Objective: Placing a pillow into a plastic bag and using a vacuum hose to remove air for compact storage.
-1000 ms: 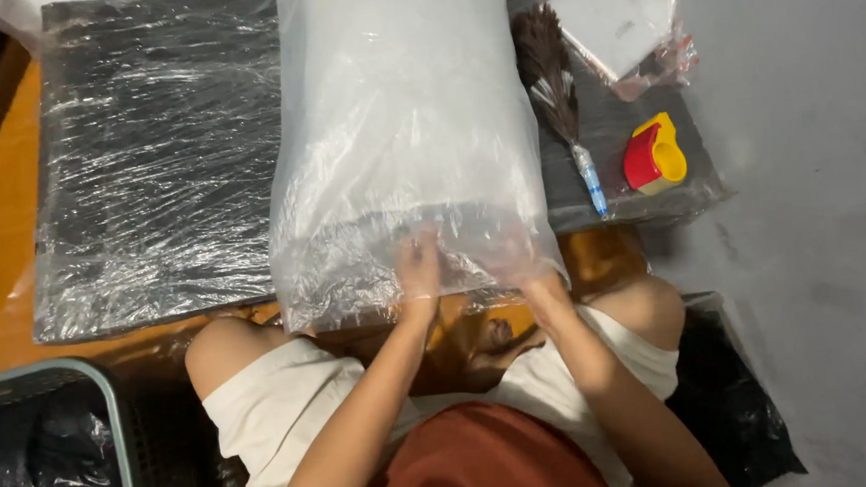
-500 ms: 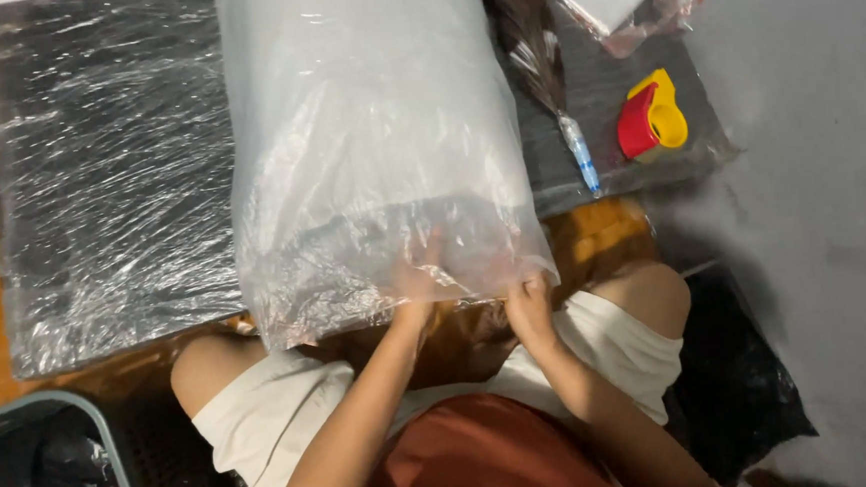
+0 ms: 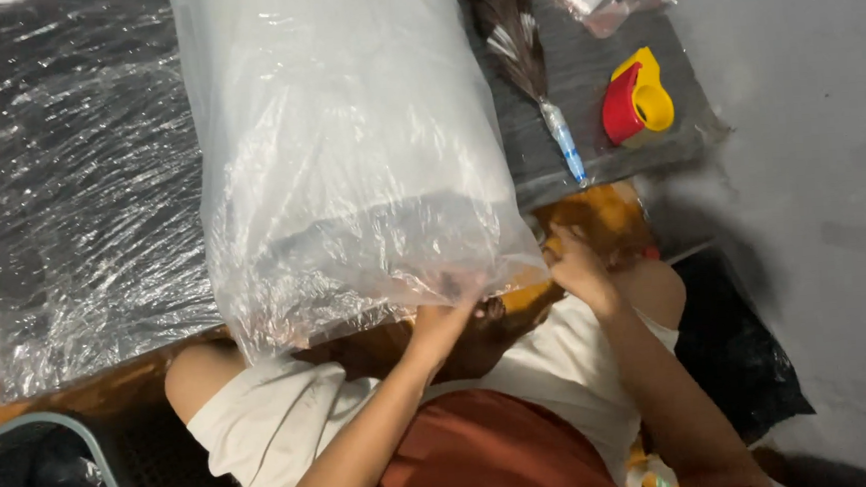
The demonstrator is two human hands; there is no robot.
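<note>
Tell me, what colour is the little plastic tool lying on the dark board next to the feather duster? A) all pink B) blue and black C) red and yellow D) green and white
C: the small tool has a red body and a yellow handle part, and it lies on the dark wrapped board just right of the feather duster.

1 clear plastic bag, 1 red-yellow tape dispenser, 1 feather duster, 2 hands

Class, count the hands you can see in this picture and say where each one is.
2. The left hand is at the near edge of the clear plastic bag; the right hand is by its right corner. None seem hidden.
</note>
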